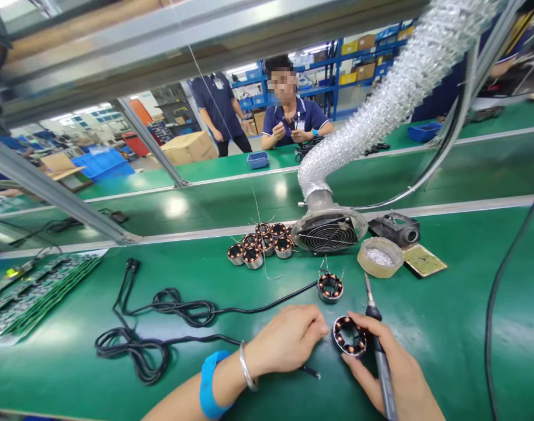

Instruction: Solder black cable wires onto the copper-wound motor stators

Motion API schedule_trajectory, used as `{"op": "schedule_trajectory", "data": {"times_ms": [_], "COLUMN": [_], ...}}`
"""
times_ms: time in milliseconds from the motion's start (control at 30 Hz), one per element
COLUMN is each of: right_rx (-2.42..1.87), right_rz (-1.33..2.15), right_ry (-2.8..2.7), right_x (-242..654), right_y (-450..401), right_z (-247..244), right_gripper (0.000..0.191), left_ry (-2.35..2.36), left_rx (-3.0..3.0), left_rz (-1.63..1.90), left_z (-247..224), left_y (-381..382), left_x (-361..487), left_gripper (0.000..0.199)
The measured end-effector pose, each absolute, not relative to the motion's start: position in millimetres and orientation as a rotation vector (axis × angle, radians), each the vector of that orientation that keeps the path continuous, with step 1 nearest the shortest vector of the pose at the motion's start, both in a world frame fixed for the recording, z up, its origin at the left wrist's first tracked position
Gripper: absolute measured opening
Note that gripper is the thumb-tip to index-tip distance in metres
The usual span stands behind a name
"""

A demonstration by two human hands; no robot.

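Note:
My right hand (402, 374) grips a copper-wound motor stator (338, 340) between thumb and index finger, its ring tilted so the coils face up. The same hand also holds a soldering iron (384, 368), whose tip points away from me toward the solder tub. Just left of that stator is my left hand (288, 339), its fingers curled together; whatever they may hold is hidden. A black cable (210, 338) runs under the left wrist, and its stripped end shows below the hand. Another stator (330, 295) with upright wire leads stands beyond both hands, beside a second cable's end.
Several stators (253, 257) cluster by a fume extractor (328, 234) with a silver duct (372, 117). To its right are a round tub (381, 266), a yellowish sponge (425, 260) and an iron stand (396, 228). Circuit boards (43, 292) lie left. A co-worker (288, 117) sits opposite.

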State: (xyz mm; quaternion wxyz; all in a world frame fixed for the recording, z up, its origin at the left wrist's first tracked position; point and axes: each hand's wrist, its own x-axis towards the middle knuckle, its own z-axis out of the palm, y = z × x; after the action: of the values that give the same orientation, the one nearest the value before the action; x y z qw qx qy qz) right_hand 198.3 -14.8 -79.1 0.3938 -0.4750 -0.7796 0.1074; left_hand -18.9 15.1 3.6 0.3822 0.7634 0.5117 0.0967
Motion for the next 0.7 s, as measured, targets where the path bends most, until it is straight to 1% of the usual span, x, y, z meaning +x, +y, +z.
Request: {"op": "schedule_trajectory", "data": {"times_ms": [100, 167, 233, 333, 400, 467, 500, 567, 633, 700], "right_rx": [-1.186, -1.202, -1.236, -1.261, -1.244, -1.212, -1.196, -1.174, -1.173, -1.167], "right_rz": [0.286, 0.324, 0.376, 0.424, 0.42, 0.395, 0.382, 0.362, 0.36, 0.365], "right_ry": [-1.979, -1.975, -1.962, -1.938, -1.941, -1.955, -1.962, -1.97, -1.965, -1.963], "right_x": [200, 200, 200, 199, 199, 199, 199, 199, 198, 198], "right_y": [-16, -18, -19, -21, -21, -21, -20, -19, -18, -18], "right_z": [-83, -86, -88, -88, -86, -85, -85, -84, -85, -85], "right_gripper": [0.035, 0.036, 0.038, 0.037, 0.037, 0.036, 0.035, 0.034, 0.033, 0.034], "left_ry": [1.293, 1.283, 1.3, 1.285, 1.217, 1.162, 1.162, 1.221, 1.302, 1.32], "left_rx": [1.991, 2.021, 1.93, 1.538, 1.299, 1.226, 1.246, 1.402, 1.652, 1.87], "left_rz": [0.253, 0.283, 0.349, 0.421, 0.452, 0.471, 0.463, 0.422, 0.363, 0.298], "left_z": [-5, -11, -14, -15, -16, -18, -19, -20, -22, -24], "left_y": [9, 5, 5, 14, 19, 20, 18, 12, 4, -1], "left_x": [-23, -25, -23, -11, -4, -1, -2, -7, -12, -16], "left_gripper": [0.017, 0.012, 0.02, 0.028, 0.037, 0.048, 0.05, 0.048, 0.04, 0.023]}}
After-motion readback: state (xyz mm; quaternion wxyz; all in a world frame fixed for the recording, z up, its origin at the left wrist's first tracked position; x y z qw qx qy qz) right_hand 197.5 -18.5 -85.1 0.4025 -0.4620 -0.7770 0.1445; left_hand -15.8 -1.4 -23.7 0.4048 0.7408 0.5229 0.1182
